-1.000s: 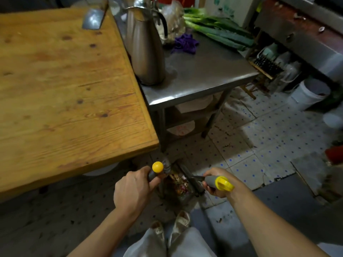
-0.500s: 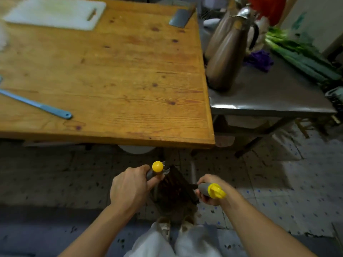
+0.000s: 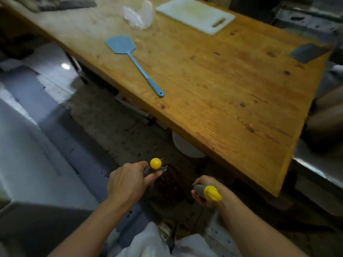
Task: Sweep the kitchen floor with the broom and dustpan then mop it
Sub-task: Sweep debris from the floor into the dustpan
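While our left hand [image 3: 128, 182] grips the yellow-knobbed handle [image 3: 155, 163], our right hand [image 3: 206, 191] grips the yellow-tipped one [image 3: 208, 192]. A swatter [image 3: 130, 56] lies on the surface [image 3: 222, 89].

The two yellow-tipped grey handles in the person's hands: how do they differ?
The left hand's grey handle with the round yellow ball cap points upward; the right hand's grey handle with the ridged, tapered yellow cap lies nearly sideways. Both are gripped with curled fingers.

Honey-brown knotty table [image 3: 232, 101], pale-blue swatter [image 3: 121, 44], white board [image 3: 194, 13] (greenish stains), yellow-capped grey handles [image 3: 155, 163].
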`<action>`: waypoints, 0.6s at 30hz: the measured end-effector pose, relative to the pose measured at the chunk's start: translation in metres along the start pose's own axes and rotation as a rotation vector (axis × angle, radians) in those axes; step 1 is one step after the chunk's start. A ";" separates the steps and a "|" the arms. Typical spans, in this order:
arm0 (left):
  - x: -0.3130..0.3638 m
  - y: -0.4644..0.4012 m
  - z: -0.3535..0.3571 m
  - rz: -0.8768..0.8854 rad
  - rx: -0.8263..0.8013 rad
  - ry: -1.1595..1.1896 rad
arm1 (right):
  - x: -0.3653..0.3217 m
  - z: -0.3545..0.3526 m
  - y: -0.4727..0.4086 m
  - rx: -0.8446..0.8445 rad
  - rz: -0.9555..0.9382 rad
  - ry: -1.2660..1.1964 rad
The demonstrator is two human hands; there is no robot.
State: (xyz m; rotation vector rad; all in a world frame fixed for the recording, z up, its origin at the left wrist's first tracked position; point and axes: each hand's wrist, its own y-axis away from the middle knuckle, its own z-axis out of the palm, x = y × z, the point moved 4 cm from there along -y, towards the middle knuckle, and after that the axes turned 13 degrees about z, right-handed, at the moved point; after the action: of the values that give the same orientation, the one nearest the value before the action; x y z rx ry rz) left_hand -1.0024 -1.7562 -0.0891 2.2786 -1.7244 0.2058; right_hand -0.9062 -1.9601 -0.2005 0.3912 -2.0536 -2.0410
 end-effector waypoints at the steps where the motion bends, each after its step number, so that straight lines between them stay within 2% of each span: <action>1: -0.006 0.006 -0.003 -0.054 0.020 0.003 | -0.006 0.007 -0.001 -0.008 -0.003 0.048; 10: -0.044 0.050 -0.013 -0.459 0.159 0.058 | -0.044 0.066 0.007 -0.036 0.000 0.360; 18: -0.075 0.082 -0.027 -0.741 0.301 0.087 | -0.067 0.125 0.012 -0.064 0.012 0.608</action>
State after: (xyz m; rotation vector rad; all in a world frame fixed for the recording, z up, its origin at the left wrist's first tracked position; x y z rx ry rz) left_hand -1.1003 -1.6997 -0.0737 2.8927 -0.7508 0.4118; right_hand -0.8862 -1.8200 -0.1882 0.8584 -1.6084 -1.6897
